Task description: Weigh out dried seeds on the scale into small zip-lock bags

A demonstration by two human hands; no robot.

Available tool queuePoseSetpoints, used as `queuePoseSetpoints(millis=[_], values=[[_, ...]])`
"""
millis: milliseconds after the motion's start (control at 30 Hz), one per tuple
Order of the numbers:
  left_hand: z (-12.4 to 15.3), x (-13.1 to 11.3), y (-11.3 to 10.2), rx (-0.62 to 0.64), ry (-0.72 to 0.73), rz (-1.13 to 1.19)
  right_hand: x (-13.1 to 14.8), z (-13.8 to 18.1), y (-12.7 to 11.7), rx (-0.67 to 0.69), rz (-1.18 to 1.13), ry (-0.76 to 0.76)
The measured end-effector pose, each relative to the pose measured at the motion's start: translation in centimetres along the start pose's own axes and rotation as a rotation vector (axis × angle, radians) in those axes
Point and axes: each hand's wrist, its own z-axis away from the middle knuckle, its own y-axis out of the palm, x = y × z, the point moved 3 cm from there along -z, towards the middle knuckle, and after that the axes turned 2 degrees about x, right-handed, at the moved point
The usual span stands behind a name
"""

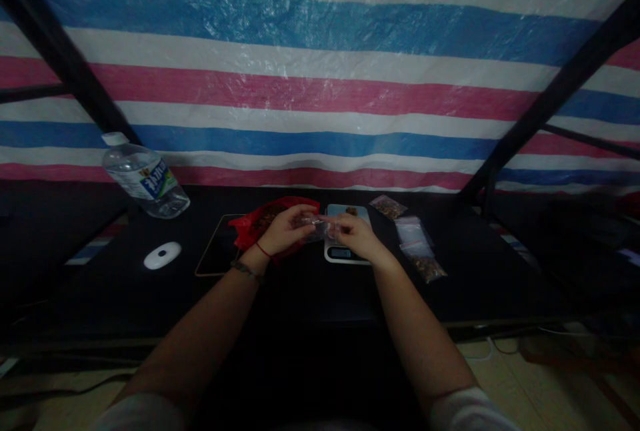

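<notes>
Between my two hands is a small clear plastic bag (316,229), pinched from both sides. My left hand (286,229) grips its left side, beside a red plastic bag (245,229) that lies open with brown bits in it. My right hand (356,234) has hold of the bag's other side, over a white kitchen scale (330,257) with a lit display. A little heap of brown bits (352,211) rests on the scale's far part. To the right lie a filled zip bag (388,207), some flat zip bags (413,231) and another filled zip bag (427,265).
A large clear bottle (145,177) stands at the back left, with a white mouse-shaped device (163,255) in front of it. A dark tablet (216,251) lies partly under the red bag. Behind the black table (310,297) hangs a striped sheet (320,91) between black posts.
</notes>
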Motion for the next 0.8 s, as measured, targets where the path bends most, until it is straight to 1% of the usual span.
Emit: queuePoseSetpoints(millis=[67, 100, 167, 200, 267, 300, 333, 400, 433, 467, 500, 533, 567, 600, 633, 700, 733, 767, 800], values=[[-0.1, 0.2, -0.6, -0.025, -0.02, 0.021, -0.1, 0.0, 0.0, -0.025, -0.012, 0.012], [-0.1, -0.1, -0.8, -0.045, 0.002, -0.011, -0.1, 0.0, 0.0, -0.042, -0.016, 0.015], [-0.1, -1.2, -1.2, -0.072, 0.094, -0.143, 0.0, -0.1, 0.2, -0.069, -0.009, 0.022], [0.0, -1.9, -1.0, -0.052, 0.152, -0.224, 0.2, -0.1, 0.4, -0.071, 0.007, 0.03], [0.2, -3.2, -0.1, 0.046, 0.223, -0.343, 1.0, 0.1, 0.7, -0.043, 0.057, 0.054], [0.3, -3.6, 0.6, 0.104, 0.228, -0.37, 1.4, 0.3, 0.7, -0.014, 0.084, 0.069], [0.4, -3.9, 1.2, 0.131, 0.214, -0.379, 2.0, 0.5, 0.5, 0.022, 0.104, 0.082], [0.5, -4.3, 2.2, 0.127, 0.176, -0.34, 3.3, 0.9, -0.5, 0.091, 0.112, 0.075], [0.6, -4.3, 2.5, 0.099, 0.16, -0.3, 4.1, 1.1, -1.3, 0.102, 0.105, 0.057], [0.6, -4.4, 2.7, 0.078, 0.15, -0.256, 4.8, 1.1, -2.4, 0.088, 0.095, 0.026], [0.7, -4.4, 2.9, 0.076, 0.149, -0.216, 5.6, 0.8, -3.5, 0.037, 0.089, -0.002], [0.8, -4.5, 3.0, 0.102, 0.16, -0.18, 6.3, 0.3, -4.6, -0.039, 0.088, -0.017], [0.9, -4.7, 3.2, 0.166, 0.187, -0.149, 6.9, -0.5, -5.3, -0.103, 0.091, -0.026], [1.0, -5.0, 3.5, 0.26, 0.227, -0.124, 7.4, -1.6, -5.5, -0.117, 0.103, -0.026], [1.2, -5.3, 3.7, 0.365, 0.272, -0.108, 7.8, -3.0, -4.9, -0.055, 0.12, -0.032], [1.7, -5.8, 4.3, 0.534, 0.345, -0.112, 8.0, -6.4, -2.2, 0.151, 0.16, -0.074], [2.0, -5.9, 4.6, 0.587, 0.366, -0.138, 7.8, -8.1, -0.3, 0.264, 0.205, -0.096], [2.1, -6.0, 4.9, 0.619, 0.376, -0.173, 7.4, -9.7, 1.8, 0.378, 0.259, -0.109], [2.3, -6.1, 5.3, 0.641, 0.38, -0.21, 6.7, -11.0, 3.9, 0.463, 0.321, -0.112]])
